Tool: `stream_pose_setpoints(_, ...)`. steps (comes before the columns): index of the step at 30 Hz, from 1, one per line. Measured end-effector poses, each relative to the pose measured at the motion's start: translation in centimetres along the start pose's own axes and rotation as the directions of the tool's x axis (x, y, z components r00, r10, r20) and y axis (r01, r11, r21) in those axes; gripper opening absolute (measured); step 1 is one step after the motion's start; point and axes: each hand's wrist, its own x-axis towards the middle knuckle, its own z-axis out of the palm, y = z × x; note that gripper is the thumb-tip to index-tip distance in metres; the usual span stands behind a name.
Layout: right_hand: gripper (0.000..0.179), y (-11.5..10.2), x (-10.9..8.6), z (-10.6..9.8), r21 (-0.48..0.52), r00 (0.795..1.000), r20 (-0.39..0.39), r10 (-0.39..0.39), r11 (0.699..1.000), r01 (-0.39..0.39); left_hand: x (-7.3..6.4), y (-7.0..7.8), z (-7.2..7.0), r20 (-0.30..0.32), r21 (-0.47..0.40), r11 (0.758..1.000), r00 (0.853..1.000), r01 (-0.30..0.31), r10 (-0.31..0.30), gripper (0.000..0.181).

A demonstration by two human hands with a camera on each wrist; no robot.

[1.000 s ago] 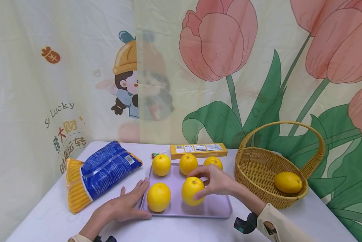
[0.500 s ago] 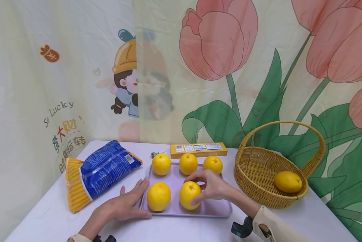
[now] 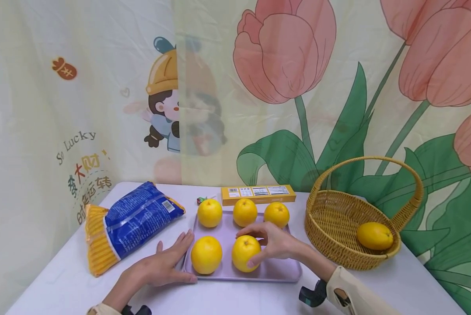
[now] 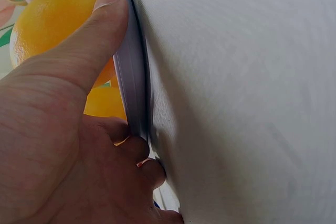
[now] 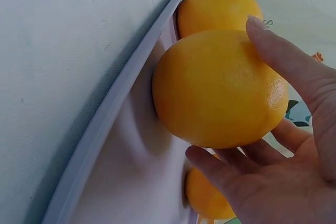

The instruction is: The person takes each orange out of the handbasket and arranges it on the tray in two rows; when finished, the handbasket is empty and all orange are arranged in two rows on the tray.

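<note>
My right hand point(image 3: 272, 243) holds an orange point(image 3: 245, 253) at the front middle of a lilac tray point(image 3: 280, 269), thumb on its near side and fingers behind it. In the right wrist view the held orange point(image 5: 218, 90) sits low against the tray's surface. My left hand point(image 3: 164, 264) rests with spread fingers along the tray's left edge. Its thumb point(image 4: 100, 35) lies over the rim in the left wrist view, beside another orange point(image 3: 206, 255) at the tray's front left. Along the back of the tray stand three more oranges: left point(image 3: 209, 213), middle point(image 3: 245, 212) and right point(image 3: 277, 215).
A wicker basket point(image 3: 326, 245) with a tall handle stands at the right, a yellow oval fruit point(image 3: 375, 236) inside. To the left lies a blue and yellow snack bag point(image 3: 141, 221). Behind the tray are a yellow box point(image 3: 258, 195) and a small wrapped candy point(image 3: 201, 201).
My right hand has brought the orange slightly left and down onto the tray's front middle, beside the front-left orange. The left hand has stayed at the tray's edge.
</note>
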Motion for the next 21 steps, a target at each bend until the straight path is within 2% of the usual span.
stream_pose_setpoints(6, 0.072, -0.1, -0.4, -0.6, 0.023, 1.0, 0.009, -0.028, 0.999, 0.028, 0.1, 0.0, 0.1, 0.0, 0.001, 1.0, 1.0, -0.004, 0.004, 0.116)
stream_pose_setpoints(10, 0.074, -0.7, -1.8, -2.0, 0.046, 0.998, 0.007, -0.063, 0.997, 0.063, 0.2, 0.0, 0.3, 0.007, -0.001, 1.0, 1.0, -0.006, 0.006, 0.116)
stream_pose_setpoints(17, 0.062, -3.0, -6.6, -6.1, -0.005, 0.99, -0.001, -0.141, 0.99, 0.141, 0.2, 0.0, 0.3, 0.007, -0.002, 1.0, 1.0, -0.013, 0.013, 0.117)
stream_pose_setpoints(21, 0.051, -3.7, -10.1, -9.1, -0.084, 0.985, -0.059, -0.161, 0.984, 0.156, 0.1, -0.1, 0.1, 0.001, -0.012, 1.0, 1.0, -0.013, 0.013, 0.117)
